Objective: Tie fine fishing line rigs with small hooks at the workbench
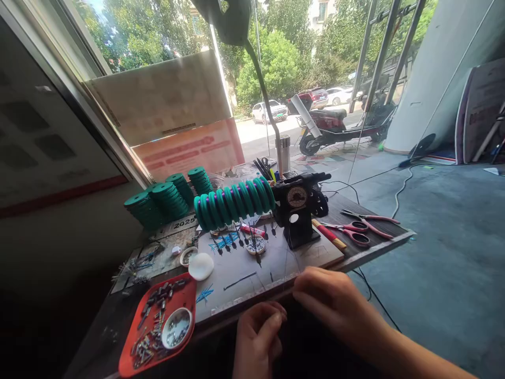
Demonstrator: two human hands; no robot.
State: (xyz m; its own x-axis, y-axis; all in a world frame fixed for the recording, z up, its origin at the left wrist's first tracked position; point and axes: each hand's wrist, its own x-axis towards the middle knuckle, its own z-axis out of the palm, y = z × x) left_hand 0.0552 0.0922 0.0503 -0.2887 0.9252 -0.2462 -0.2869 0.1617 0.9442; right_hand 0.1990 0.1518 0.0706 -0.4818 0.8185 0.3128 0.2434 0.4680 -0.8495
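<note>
My left hand (pixel 260 337) is closed at the table's front edge, thumb pressed to the fingers; what it pinches, if anything, is too small to tell. To its right, my right hand (pixel 329 295) is closed too, its fingertips curled and partly hidden. The two hands are a little apart. Beyond them a row of green spools (pixel 234 203) sits on a black machine (pixel 298 202), with small dark pieces dangling below on thin lines. A small round dish of beads (pixel 255 244) stands under the row. A thin dark rod (pixel 240 280) lies on the light board (pixel 232 268).
At the left front, an orange tray (pixel 130 342) holds metal parts and a white bowl (pixel 177 327). Stacks of green spools (pixel 169 200) stand behind. Scissors (pixel 351 231), pliers (pixel 374 223) and a red-and-yellow stick (pixel 329 235) lie at the right. A lamp arm (pixel 264 89) rises behind the machine.
</note>
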